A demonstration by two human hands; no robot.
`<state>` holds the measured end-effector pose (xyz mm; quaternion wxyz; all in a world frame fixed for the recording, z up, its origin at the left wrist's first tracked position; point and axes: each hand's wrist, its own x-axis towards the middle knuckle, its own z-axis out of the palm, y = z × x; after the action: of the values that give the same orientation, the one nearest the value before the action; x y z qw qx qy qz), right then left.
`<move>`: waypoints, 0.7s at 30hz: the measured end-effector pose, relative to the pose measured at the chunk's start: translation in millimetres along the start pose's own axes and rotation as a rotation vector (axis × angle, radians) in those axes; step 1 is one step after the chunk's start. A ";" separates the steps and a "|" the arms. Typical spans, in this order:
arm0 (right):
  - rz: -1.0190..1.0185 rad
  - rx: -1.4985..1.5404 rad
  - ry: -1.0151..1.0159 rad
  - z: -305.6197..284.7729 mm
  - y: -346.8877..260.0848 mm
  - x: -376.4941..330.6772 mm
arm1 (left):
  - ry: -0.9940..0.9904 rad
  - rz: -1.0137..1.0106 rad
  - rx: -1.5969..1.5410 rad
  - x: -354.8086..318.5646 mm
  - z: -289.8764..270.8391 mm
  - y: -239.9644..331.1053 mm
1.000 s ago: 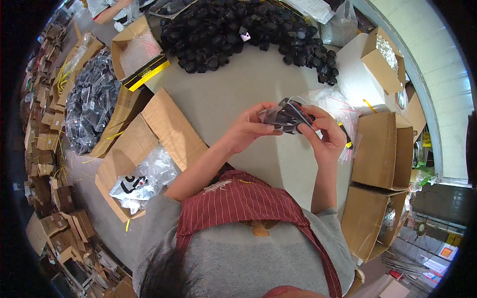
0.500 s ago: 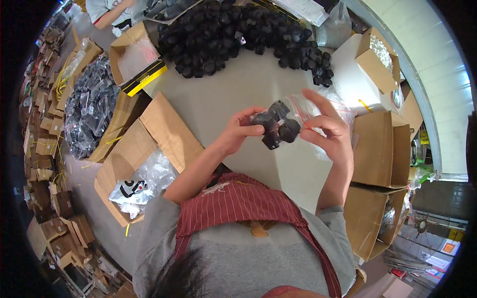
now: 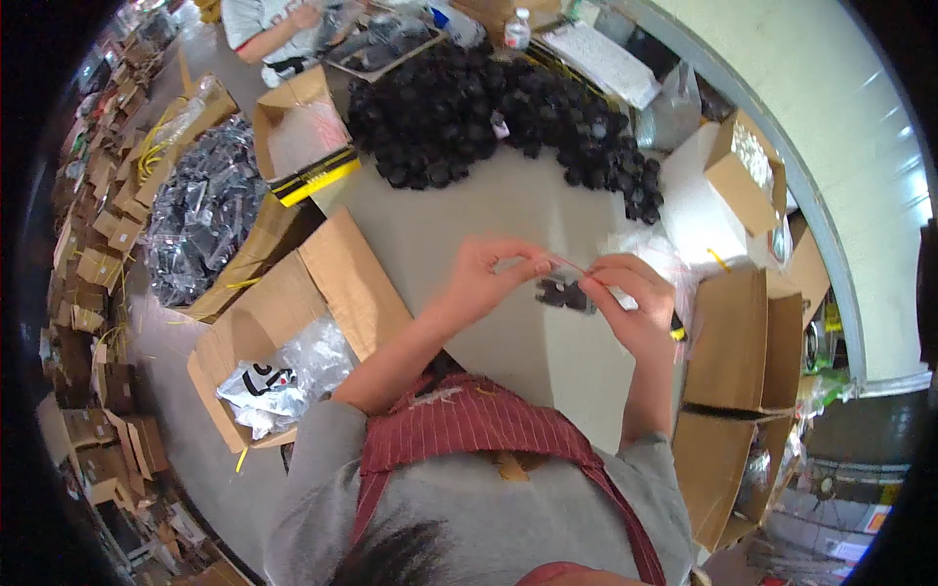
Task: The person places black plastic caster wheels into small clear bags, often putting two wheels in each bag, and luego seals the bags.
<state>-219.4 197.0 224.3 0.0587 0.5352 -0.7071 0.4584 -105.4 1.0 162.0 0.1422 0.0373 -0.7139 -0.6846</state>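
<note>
A clear zip bag (image 3: 565, 294) with black plastic parts inside hangs over the grey table, its red seal strip stretched between my two hands. My left hand (image 3: 486, 278) is closed, pinching one end of the strip between thumb and finger; it is slightly blurred. At the other end my right hand (image 3: 633, 296) pinches the strip with thumb and forefinger. Part of the bag is hidden behind the fingers. Beyond my hands, a large heap of black plastic parts (image 3: 430, 117) spreads along the far side of the table (image 3: 430, 234).
Flattened clear bags (image 3: 650, 249) lie beside my right hand. Open cardboard boxes stand left (image 3: 352, 283) and right (image 3: 728, 337). Farther left, a big carton holds bagged black parts (image 3: 205, 210). A plastic bottle (image 3: 518, 29) stands at the back; another person's arm (image 3: 278, 37) shows at upper left.
My left hand has moved from the bag's filled body to its seal strip. The bag now hangs below both hands. The whole view has shifted slightly.
</note>
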 end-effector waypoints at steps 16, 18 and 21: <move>0.070 0.071 -0.057 31.9 4.0 -33.5 | 0.150 0.470 0.527 -22.2 34.2 0.7; 0.059 0.018 -0.097 34.2 9.2 -39.6 | 0.148 0.504 0.558 -19.4 32.2 -3.6; 0.106 0.009 -0.117 31.4 7.3 -42.8 | 0.075 0.451 0.534 -18.8 28.9 -3.9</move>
<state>-194.5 204.8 177.5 -0.0096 0.5233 -0.7345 0.4319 -95.3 33.4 154.6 0.3015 -0.0604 -0.8523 -0.4232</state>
